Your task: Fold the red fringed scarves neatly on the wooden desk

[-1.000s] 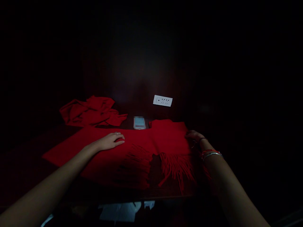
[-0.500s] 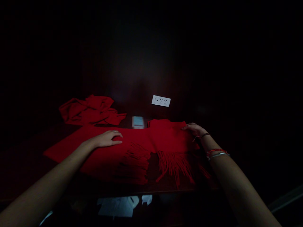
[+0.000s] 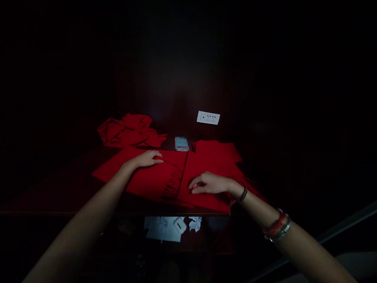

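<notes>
Just behind the right hand (image 3: pixel 210 184), the person is wearing a thin dark wristband (image 3: pixel 244 194); farther up, a red bracelet (image 3: pixel 277 224) is sitting beside a silvery bangle (image 3: pixel 283 233). Both forearms (image 3: pixel 98 210) are showing bare.

Red fringed scarf (image 3: pixel 169 167), spread mostly flat, lies under left grip (image 3: pixel 149 158) and below right grip (image 3: pixel 210 183); contact at right unclear. Fringe (image 3: pixel 173 182) visible between both grips. Layered part sits beyond right grip, pointed corner left of left grip.
</notes>
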`<state>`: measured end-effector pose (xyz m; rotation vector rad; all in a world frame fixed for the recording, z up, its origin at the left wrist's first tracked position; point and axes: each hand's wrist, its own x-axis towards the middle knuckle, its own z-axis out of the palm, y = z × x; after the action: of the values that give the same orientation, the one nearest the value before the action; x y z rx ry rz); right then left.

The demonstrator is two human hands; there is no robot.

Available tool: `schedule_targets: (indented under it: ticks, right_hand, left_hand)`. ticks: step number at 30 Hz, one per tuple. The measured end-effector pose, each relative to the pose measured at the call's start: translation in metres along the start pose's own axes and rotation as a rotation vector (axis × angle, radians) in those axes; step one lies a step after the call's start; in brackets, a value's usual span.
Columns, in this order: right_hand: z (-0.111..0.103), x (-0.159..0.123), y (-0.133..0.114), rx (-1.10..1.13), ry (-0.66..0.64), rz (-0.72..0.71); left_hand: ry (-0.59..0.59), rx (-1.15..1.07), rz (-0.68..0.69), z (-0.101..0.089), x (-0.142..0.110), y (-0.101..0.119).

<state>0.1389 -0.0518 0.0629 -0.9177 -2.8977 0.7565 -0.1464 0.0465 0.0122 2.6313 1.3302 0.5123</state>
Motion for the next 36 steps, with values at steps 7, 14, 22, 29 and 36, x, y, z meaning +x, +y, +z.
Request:
schedule_targets:
  ticks: [7, 14, 22, 29, 36]
  right_hand:
    - [-0.007, 0.033, 0.030, -0.383, 0.188, -0.232]
    - [-0.002, 0.040, 0.032, -0.450, 0.227, -0.316]
    - [-0.007, 0.013, 0.037, -0.457, 0.344, -0.244]
    - [-0.007, 0.012, 0.032, -0.351, 0.309, -0.295]
    - [0.003, 0.020, 0.029, -0.248, 0.757, -0.205]
  left_hand:
    - [-0.098, -0.016, 0.066, -0.004, -0.005, 0.026]
    - [-0.200, -0.048, 0.067, 0.000, -0.004, 0.033]
    - [-0.064, -0.306, 0.061, -0.021, -0.008, 0.030]
    - [0.448, -0.858, -0.211, -0.030, -0.007, 0.030]
    - [0.489, -1.026, -0.142, -0.010, 0.020, 0.077]
